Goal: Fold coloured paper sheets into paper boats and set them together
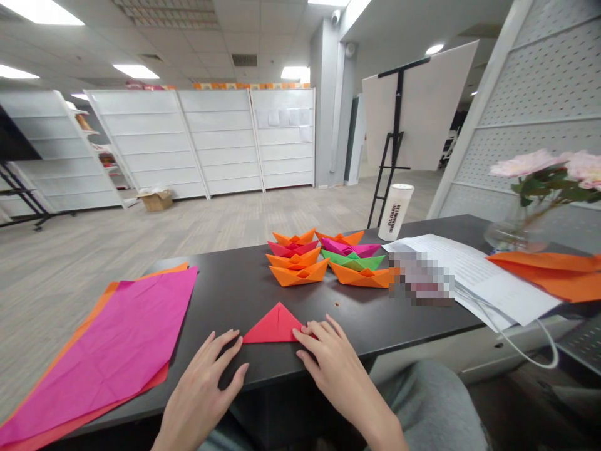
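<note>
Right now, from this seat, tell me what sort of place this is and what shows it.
Probably an office or similar workspace: there is a dark desk with printed sheets on it, a black stand holding a large white board, and panel lights in the ceiling.

- Pale tiled ceiling (272, 37) with bright white light panels (136, 71) and a dark slatted vent (245, 60)
- Across the back, a row of tall white slatted partitions (223, 144), paper sheets (284, 118) fixed to the rightmost
- Beside them, a grey column (323, 106)
- Grey streaked floor (225, 219), with a cardboard box (157, 200) near the partitions
- At far left, a dark screen (14, 139) on a wheeled stand (22, 193)
- At right, a large white board (434, 103) on a black easel (399, 100), and a white perforated panel (539, 88)
- In front, a dark desk (225, 282)
</note>
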The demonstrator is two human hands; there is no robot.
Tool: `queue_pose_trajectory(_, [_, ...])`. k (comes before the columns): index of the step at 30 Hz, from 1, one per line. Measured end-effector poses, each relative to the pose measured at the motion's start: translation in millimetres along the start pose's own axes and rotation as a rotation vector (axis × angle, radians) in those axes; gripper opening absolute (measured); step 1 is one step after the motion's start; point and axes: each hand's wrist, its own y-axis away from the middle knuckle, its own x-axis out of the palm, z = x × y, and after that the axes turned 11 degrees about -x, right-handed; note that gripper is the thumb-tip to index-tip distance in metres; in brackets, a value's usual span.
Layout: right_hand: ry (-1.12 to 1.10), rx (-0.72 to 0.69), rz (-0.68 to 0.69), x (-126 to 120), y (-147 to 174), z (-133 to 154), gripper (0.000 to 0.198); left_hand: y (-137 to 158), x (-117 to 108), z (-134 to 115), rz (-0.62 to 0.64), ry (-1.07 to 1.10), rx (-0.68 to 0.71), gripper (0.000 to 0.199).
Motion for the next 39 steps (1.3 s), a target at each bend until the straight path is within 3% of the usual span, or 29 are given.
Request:
queue_pose_trajectory(4, [0.085, -0.003, -0.061, 7.1, -5.2, 1.0, 0.017, -1.4, -6.7, -3.8, -0.037, 0.073, -0.008, 0.039])
queue_pose_trajectory(7, [0.091, 0.005, -0.115, 10.3, -6.6, 1.8, 0.016, -0.8, -11.4, -11.2, -0.083, 0.248, -0.097, 0.023])
queue_pose_trajectory(9, [0.085, 0.026, -0.144, 12.0, -7.0, 3.0, 0.015, -4.0, -14.6, -22.8, -0.024, 0.363, -0.139, 0.012])
queue_pose_trajectory(13, [0.04, 0.092, -0.227, 16.6, -8.1, 8.9, 0.017, -25.8, -20.6, -60.8, 0.244, 0.513, -0.241, 0.02])
queue_pose_trajectory(16, [-0.024, 0.129, -0.285, 19.6, -9.4, 16.9, 0.019, -47.0, -21.2, -85.0, 0.306, 0.636, -0.438, 0.025])
queue_pose_trajectory(20, [-0.182, 0.127, -0.312, 23.2, -11.0, 27.5, 0.02, -61.1, -17.2, -95.6, 0.353, 0.838, -0.606, 0.031])
queue_pose_trajectory(24, [-0.463, 0.183, -0.347, 28.9, -11.8, 30.7, 0.019, -59.8, -15.3, -93.2, 0.383, 0.894, -0.604, 0.029])
queue_pose_trajectory(26, [-0.53, 0.262, -0.379, 30.6, -11.6, 29.5, 0.027, -58.2, -17.0, -92.3, 0.373, 0.861, -0.6, 0.028])
queue_pose_trajectory(30, [-0.461, 0.395, -0.452, 28.1, -10.4, 26.2, 0.044, -55.9, -25.9, -96.7, 0.283, 0.696, -0.523, 0.025])
queue_pose_trajectory(33, [-0.415, 0.364, -0.474, 23.3, -10.2, 25.8, 0.032, -54.3, -31.8, -102.8, 0.254, 0.615, -0.431, 0.018])
queue_pose_trajectory(36, [-0.406, 0.297, -0.46, 19.4, -10.1, 25.4, 0.022, -53.7, -30.6, -103.8, 0.168, 0.596, -0.468, 0.004])
queue_pose_trajectory(39, [-0.344, 0.287, -0.479, 18.1, -8.4, 20.4, 0.025, -53.7, -24.4, -97.9, 0.111, 0.592, -0.468, 0.014])
